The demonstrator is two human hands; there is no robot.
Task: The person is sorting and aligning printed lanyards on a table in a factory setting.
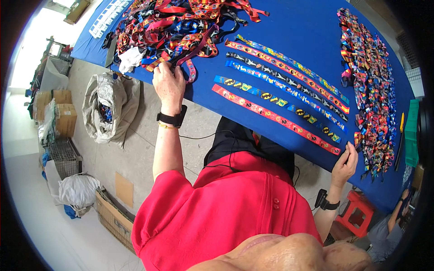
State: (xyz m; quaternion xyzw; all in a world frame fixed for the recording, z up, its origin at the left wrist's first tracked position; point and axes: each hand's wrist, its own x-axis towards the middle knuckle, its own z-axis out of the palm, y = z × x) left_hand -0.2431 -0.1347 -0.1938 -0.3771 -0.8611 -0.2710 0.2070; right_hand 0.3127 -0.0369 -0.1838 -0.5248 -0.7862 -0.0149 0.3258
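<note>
At the near edge of a heaped pile of printed straps (181,31), my left hand (169,88) has its fingers curled onto a strap end; the fingertips are partly hidden among the straps. Several flat printed straps lie side by side on the blue table (280,22), slanting down to the right. Nearest to me is a red strap (275,118). Beyond it are a blue-and-yellow strap (266,95), blue, black, and red-and-yellow ones. By the table's edge, just past the red strap's right end, my right hand (345,165) is loosely bent, with nothing visible in it.
A long bank of bundled straps (370,95) covers the table's right side. White scraps (131,59) lie beside the pile. On the floor at left stand an open sack (100,110) and cardboard boxes (65,119). A red stool (356,212) and another person's arm (398,210) are at lower right.
</note>
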